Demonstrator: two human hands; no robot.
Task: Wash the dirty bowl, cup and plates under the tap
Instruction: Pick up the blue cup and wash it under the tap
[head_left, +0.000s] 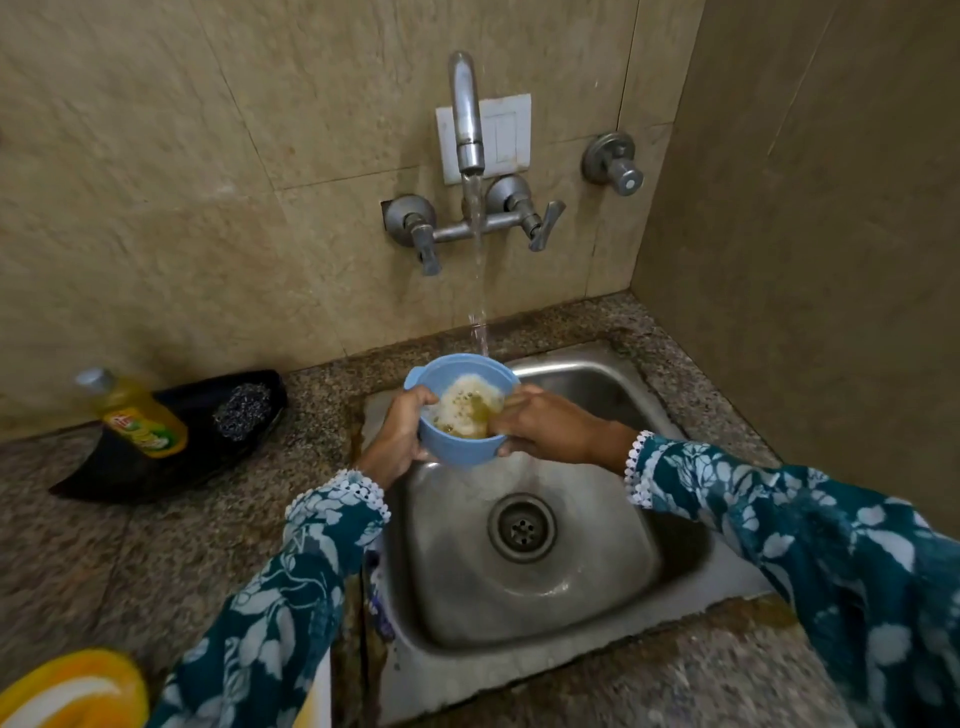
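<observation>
1. fingers (415, 400) of the left hand (400, 431) curl over the near-left rim of the blue bowl (457, 447) and grip its wall, while the right hand (540, 423) holds the opposite side, its fingers hooked over the rim with the tips dipping inside; both hands are grasping the bowl, neither is released.
2. nearest the person, a yellow and white item (72, 691) sits at the bottom left edge of the tabletop (130, 561); it is cut off by the frame and cannot be identified as one of the dishes.
3. the steel sink (597, 613) lies below the hands, with its drain (522, 527) uncovered; no dishes show in the basin.
4. the bowl is held above the far-left part of the sink, under the stream (478, 270); it is full of foamy, yellowish water with food bits, so by the look of it the wash is only at the rinsing-out stage.
5. on the tabletop to the left, a bottle of yellow dish liquid (140, 415) rests against a black tray (171, 441) that holds a steel scrubber (241, 410); neither is in hand.
6. on the wall behind, the tap (467, 119) is running.
7. the cup and plates are nowhere in view, so judging from this, most of the task remains.
</observation>
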